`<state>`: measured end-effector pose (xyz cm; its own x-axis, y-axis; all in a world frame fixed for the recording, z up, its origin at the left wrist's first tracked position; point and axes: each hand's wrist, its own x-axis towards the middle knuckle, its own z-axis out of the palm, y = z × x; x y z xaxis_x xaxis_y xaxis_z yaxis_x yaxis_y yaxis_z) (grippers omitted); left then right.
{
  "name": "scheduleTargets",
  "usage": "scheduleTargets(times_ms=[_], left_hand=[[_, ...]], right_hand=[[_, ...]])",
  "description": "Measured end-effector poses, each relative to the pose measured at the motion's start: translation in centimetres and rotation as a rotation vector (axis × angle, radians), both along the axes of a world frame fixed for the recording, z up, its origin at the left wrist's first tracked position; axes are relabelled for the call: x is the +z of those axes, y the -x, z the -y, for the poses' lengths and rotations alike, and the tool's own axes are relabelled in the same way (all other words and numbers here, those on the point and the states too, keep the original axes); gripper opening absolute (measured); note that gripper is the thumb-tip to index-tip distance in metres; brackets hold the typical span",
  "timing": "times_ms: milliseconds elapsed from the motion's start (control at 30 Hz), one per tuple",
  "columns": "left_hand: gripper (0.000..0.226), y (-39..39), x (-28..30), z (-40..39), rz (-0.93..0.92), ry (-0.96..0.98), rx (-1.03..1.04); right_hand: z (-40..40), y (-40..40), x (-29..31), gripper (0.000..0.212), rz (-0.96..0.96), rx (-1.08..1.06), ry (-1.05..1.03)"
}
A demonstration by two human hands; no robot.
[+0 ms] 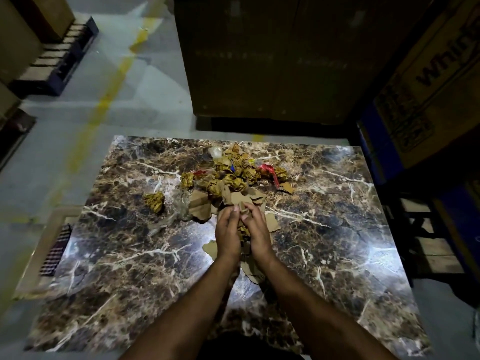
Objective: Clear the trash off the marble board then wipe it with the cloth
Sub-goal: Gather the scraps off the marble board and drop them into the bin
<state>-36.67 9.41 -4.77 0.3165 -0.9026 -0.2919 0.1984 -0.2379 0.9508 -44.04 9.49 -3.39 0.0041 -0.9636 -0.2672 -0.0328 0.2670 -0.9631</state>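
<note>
The marble board (324, 203) is showing a glossy, polished brown stone face veined white, glaring near its right edge. Toward its far edge, crumpled brown paper (233, 175), torn matt cardboard pieces (200, 206), clear crinkled plastic (217, 152) and a shiny red wrapper (268, 170) are lying heaped.

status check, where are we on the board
Left hand and right hand cupped together, gripping crumpled paper scraps. Trash pile on marble board. Wiping not begun.

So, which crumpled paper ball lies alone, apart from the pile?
The yellowish crumpled ball on the marble board, left of the trash pile; the others are bunched together.
</note>
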Motion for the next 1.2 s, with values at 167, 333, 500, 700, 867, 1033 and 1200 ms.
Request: scheduleTargets(times_ms=[167,333,500,700,867,1033,1200], left_hand=[[0.015,0.5,1.2,-0.6,-0.007,0.018,-0.017],[0.032,1.3,2.1,-1.4,-0.047,0.043,0.042],[0.026,1.9,2.9,-1.2,0.006,0.040,0.014],[0.035,2.1,4.2,-0.9,-0.043,0.066,0.030],[0.017,1.9,5.7,-0.7,-0.033,0.172,0.048],[0.030,2.0,6.8,-0.6,-0.007,0.191,0.040],[0.021,3.2,8.9,-0.3,-0.054,0.233,0.152]], right_hand=[[-0.8,0.7,0.5,0.031,-0.010,-0.061,0.044],[-1.4,1.0,0.9,0.025,0.027,-0.105,0.053],[-1.5,1.7,1.6,0.043,0.067,-0.168,0.059],[-1.1,1.8,2.4,0.036,0.066,-0.163,0.017],[-1.0,0.9,4.1,0.083,0.128,-0.215,-0.038],[-0.9,1.0,5.5,0.058,0.147,-0.217,0.064],[-1.1,1.0,7.0,0.021,0.090,-0.237,0.208]])
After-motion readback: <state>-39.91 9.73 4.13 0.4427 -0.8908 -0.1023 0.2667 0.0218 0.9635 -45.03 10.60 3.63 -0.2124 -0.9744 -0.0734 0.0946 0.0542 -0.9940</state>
